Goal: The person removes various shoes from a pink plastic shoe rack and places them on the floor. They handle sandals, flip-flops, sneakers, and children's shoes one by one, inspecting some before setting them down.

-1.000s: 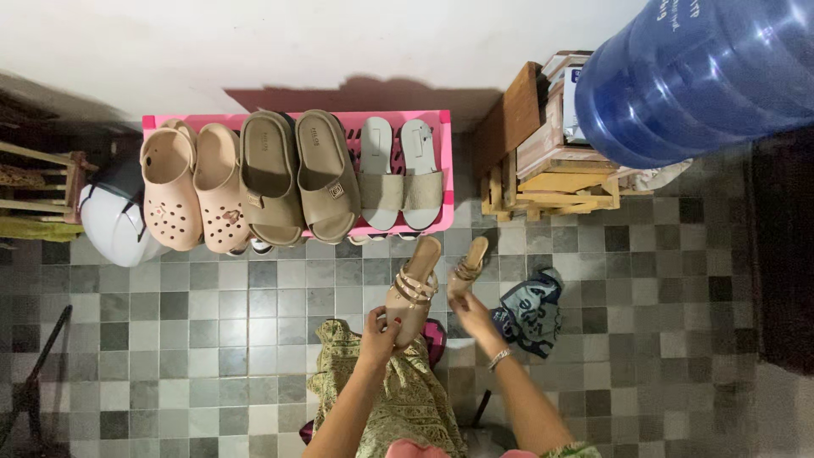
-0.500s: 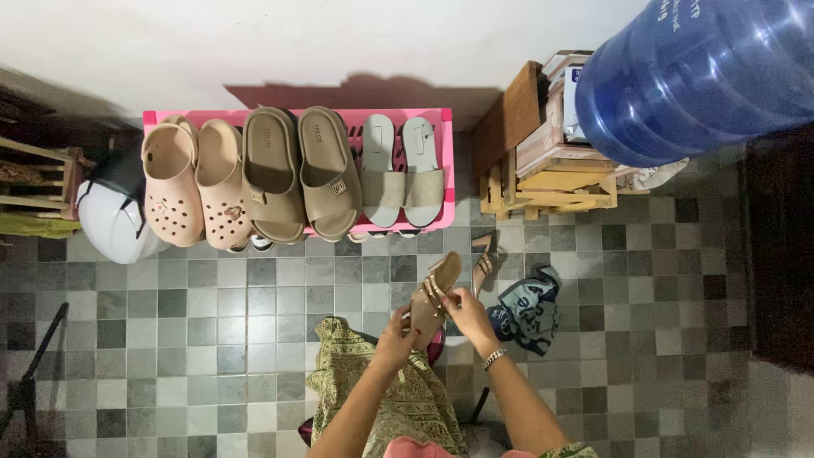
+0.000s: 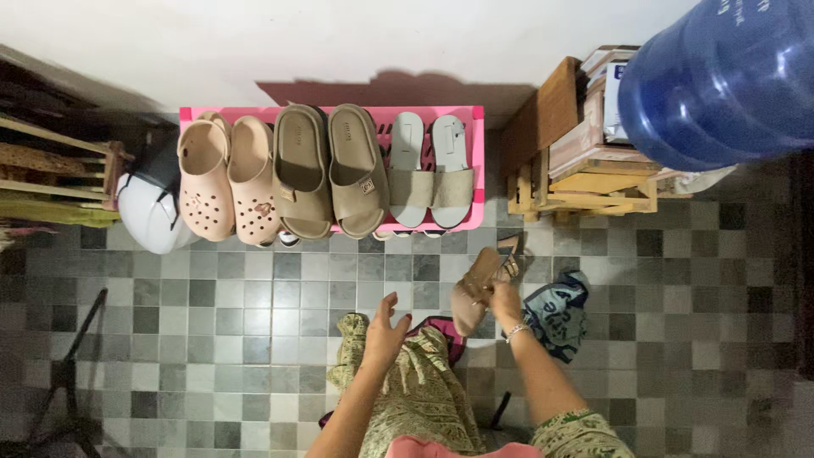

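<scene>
My right hand (image 3: 505, 302) grips a pair of tan strappy heeled sandals (image 3: 479, 284), held together and tilted, just in front of the pink shoe rack (image 3: 477, 161). My left hand (image 3: 386, 329) hovers open and holds nothing, fingers spread, left of the sandals and above my patterned skirt. On the rack's top row sit pink clogs (image 3: 216, 182), olive-brown slides (image 3: 329, 170) and grey slides (image 3: 431, 170).
A wooden crate stack (image 3: 585, 161) with a large blue water jug (image 3: 725, 80) stands right of the rack. A white helmet (image 3: 148, 212) lies left of it beside wooden furniture (image 3: 51, 174). A blue cloth bag (image 3: 560, 309) rests on the grey tiled floor.
The two sandals, one in each hand before, are now gathered in my right hand. My left hand has let go and drawn back to the left.
</scene>
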